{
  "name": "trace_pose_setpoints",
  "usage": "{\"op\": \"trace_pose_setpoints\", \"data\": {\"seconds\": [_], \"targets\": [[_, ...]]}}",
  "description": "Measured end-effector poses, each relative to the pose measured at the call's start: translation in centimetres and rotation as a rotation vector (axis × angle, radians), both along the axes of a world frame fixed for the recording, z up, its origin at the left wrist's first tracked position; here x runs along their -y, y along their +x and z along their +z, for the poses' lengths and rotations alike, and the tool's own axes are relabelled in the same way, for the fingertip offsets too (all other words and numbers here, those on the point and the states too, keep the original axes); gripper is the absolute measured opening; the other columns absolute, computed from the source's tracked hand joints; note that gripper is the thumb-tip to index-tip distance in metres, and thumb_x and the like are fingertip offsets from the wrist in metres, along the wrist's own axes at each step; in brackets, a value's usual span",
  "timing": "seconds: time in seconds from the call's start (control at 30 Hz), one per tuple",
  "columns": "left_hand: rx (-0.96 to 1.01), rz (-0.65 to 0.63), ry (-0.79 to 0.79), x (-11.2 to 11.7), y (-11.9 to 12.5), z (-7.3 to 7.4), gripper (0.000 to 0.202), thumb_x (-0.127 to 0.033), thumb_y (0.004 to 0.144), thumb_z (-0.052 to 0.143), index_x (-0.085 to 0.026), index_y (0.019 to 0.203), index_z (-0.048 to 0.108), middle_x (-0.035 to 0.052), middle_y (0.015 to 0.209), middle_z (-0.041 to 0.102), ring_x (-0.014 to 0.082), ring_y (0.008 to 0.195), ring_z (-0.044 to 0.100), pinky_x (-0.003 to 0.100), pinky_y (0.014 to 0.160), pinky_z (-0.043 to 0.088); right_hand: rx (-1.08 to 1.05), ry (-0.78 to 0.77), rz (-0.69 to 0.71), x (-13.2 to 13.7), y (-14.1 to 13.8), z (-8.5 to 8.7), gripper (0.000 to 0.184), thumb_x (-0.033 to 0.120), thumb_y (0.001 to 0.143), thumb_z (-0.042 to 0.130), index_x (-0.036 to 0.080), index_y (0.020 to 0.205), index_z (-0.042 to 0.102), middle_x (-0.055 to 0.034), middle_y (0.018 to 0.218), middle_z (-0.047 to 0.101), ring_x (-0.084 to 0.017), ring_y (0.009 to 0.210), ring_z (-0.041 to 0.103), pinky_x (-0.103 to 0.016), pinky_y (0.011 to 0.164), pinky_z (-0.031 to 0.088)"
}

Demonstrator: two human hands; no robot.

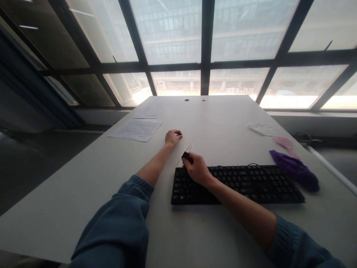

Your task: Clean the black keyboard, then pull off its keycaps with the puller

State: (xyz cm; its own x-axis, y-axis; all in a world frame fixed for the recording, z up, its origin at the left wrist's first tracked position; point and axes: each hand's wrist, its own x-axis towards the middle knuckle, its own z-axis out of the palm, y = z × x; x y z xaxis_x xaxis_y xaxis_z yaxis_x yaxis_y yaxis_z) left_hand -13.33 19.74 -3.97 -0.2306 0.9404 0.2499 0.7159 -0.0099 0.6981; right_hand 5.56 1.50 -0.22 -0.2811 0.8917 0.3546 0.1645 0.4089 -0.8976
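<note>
Above the left end of a black keyboard [237,186], my right hand [199,169] is closed on a black binder clip [187,157]. Thin wire handles stick out from the clip on two sides. My left hand [172,138] reaches farther forward, low over the white table. Its fingers pinch a small black object [179,134], too small and too covered to name. My right wrist and forearm cross over the keyboard and hide some of its keys.
Printed sheets [136,129] lie to the left on the table [83,197]. At the right are a purple cloth item [295,171], a pink comb-like item [286,144] and a clear plastic wrapper [261,129]. A dark round spot [186,100] shows near the far edge, before windows.
</note>
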Motion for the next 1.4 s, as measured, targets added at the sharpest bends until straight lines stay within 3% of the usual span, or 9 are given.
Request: {"op": "trace_pose_setpoints", "data": {"seconds": [0.43, 0.73, 1.17, 1.3, 1.4], "targets": [[0.031, 0.019, 0.019, 0.5, 0.2, 0.3, 0.033, -0.022, 0.071, 0.079, -0.018, 0.104, 0.076, 0.008, 0.101, 0.076, 0.0199, 0.091, 0.071, 0.029, 0.089, 0.053, 0.01, 0.014, -0.009, -0.1, 0.0, 0.1, 0.015, 0.025, 0.088, 0.054, 0.018, 0.074, 0.058, -0.0009, 0.065, 0.065, -0.016, 0.061, 0.059, -0.025, 0.06, 0.043], [0.019, 0.051, 0.035, -0.2, -0.1, -0.3, 0.043, -0.021, 0.074, 0.076, -0.019, 0.116, 0.07, 0.0071, 0.106, 0.075, 0.0182, 0.097, 0.07, 0.028, 0.094, 0.049, 0.024, 0.026, -0.015, -0.1, 0.0, -0.1, 0.016, 0.025, 0.088, 0.054, 0.018, 0.073, 0.057, -0.0011, 0.065, 0.064, -0.016, 0.061, 0.057, -0.025, 0.059, 0.042], [0.025, 0.062, 0.04, -0.1, 0.0, -0.2, 0.042, -0.021, 0.073, 0.077, -0.018, 0.113, 0.071, 0.0075, 0.103, 0.075, 0.0192, 0.092, 0.07, 0.029, 0.089, 0.05, 0.012, 0.031, -0.003, -0.2, -0.1, -0.1, 0.016, 0.025, 0.087, 0.054, 0.018, 0.073, 0.058, -0.0016, 0.065, 0.065, -0.016, 0.062, 0.059, -0.026, 0.06, 0.043], [0.039, 0.061, 0.059, 0.5, 0.0, 0.3, 0.048, -0.022, 0.069, 0.081, -0.016, 0.115, 0.069, 0.0091, 0.107, 0.073, 0.0199, 0.09, 0.068, 0.03, 0.086, 0.051, -0.069, 0.0, -0.036, -0.1, -0.1, 0.0, 0.014, 0.026, 0.088, 0.054, 0.018, 0.077, 0.059, -0.0026, 0.067, 0.066, -0.017, 0.062, 0.062, -0.026, 0.062, 0.045], [0.044, 0.059, 0.118, 2.0, 0.1, 1.2, 0.049, -0.024, 0.073, 0.077, -0.016, 0.12, 0.066, 0.0113, 0.115, 0.07, 0.0203, 0.093, 0.066, 0.031, 0.085, 0.052, -0.161, -0.013, -0.097, 0.0, -0.1, 0.3, 0.014, 0.027, 0.088, 0.054, 0.018, 0.079, 0.059, -0.0029, 0.067, 0.065, -0.017, 0.062, 0.062, -0.027, 0.062, 0.046]]}}
